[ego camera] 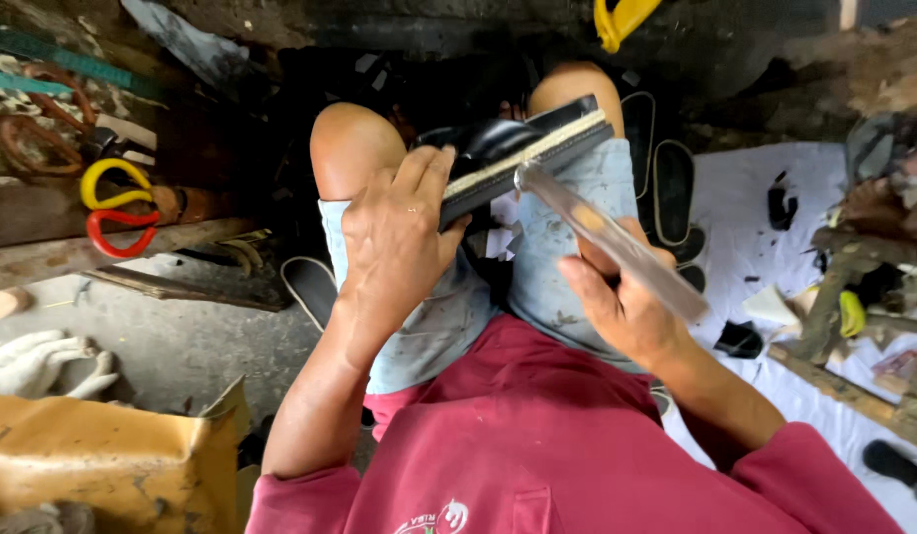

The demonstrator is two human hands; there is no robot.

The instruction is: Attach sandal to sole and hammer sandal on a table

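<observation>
My left hand (pixel 399 242) grips a black shoe (pixel 513 153) with a pale sole edge, held sole-side up over my knees. My right hand (pixel 621 302) holds a long hammer-like tool (pixel 602 232) by its clear, translucent handle. The tool's metal head touches the shoe's sole edge near the middle. I sit with bare knees, in light blue shorts (pixel 557 247) and a red top.
Red and yellow handled scissors (pixel 117 208) lie on a wooden ledge at left. Black soles (pixel 671 188) and scraps rest on a white sheet (pixel 755 237) at right. A brown cardboard box (pixel 102 465) sits at lower left. Wooden pieces and clutter crowd the right edge.
</observation>
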